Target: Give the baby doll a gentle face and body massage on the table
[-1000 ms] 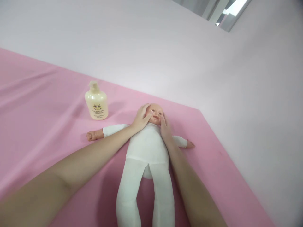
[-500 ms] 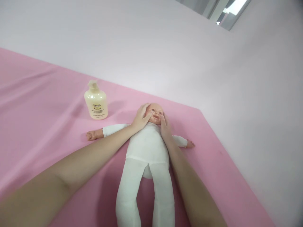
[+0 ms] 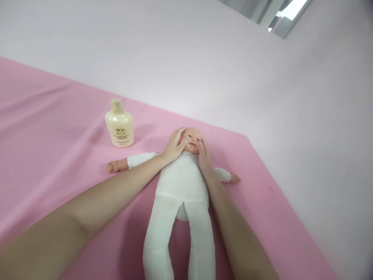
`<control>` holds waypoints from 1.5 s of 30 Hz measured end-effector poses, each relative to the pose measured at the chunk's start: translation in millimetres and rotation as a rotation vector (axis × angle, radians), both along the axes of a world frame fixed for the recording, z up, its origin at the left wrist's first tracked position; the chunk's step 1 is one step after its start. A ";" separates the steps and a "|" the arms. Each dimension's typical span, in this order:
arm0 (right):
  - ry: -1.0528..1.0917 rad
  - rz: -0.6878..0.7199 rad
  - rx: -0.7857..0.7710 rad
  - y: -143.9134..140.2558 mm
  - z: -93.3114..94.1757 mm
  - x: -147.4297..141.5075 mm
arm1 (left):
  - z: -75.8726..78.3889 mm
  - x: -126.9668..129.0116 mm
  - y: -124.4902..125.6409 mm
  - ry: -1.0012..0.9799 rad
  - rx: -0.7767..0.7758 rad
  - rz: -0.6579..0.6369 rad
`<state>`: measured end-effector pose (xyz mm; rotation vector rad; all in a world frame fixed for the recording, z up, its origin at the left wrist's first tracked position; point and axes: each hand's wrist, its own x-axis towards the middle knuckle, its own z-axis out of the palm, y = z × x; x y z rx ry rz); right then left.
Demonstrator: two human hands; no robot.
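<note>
A baby doll [image 3: 184, 179] with a white cloth body lies on its back, its arms spread to the sides and its legs toward me. My left hand [image 3: 175, 146] cups one side of the doll's head [image 3: 192, 134], the thumb resting on the cheek. On the opposite side my right hand [image 3: 204, 155] holds the head too, with its thumb near the mouth; its other fingers are partly hidden. Both forearms run along the doll's body, the left one crossing over the doll's arm [image 3: 141, 160].
A cream-coloured pump bottle [image 3: 121, 124] with a printed label stands upright left of the doll's head. Beneath everything is a pink cloth [image 3: 72, 128] with some creases. Beyond its edge lies a pale white surface [image 3: 175, 58], with a grey metallic structure [image 3: 262, 13] at the top right.
Both hands keep the same hold on the doll's head. The whole view has shifted very slightly.
</note>
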<state>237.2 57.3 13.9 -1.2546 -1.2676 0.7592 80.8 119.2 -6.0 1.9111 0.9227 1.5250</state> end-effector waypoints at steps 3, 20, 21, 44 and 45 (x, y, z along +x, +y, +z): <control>-0.008 -0.002 0.009 0.0 -0.5 0.1 | 0.2 0.1 -0.3 0.003 -0.010 0.000; -0.018 -0.018 -0.021 0.7 -3.7 2.4 | 0.4 1.9 -1.7 -0.009 -0.021 -0.010; -0.020 -0.016 -0.017 0.4 -2.9 2.1 | 0.0 1.9 -1.5 -0.007 -0.015 -0.010; -0.064 -0.037 -0.062 -10.0 8.8 3.0 | 1.1 7.7 -1.9 -0.001 0.013 -0.012; -0.061 -0.037 -0.071 -9.7 8.1 3.8 | 1.4 8.1 -2.0 -0.002 0.013 -0.011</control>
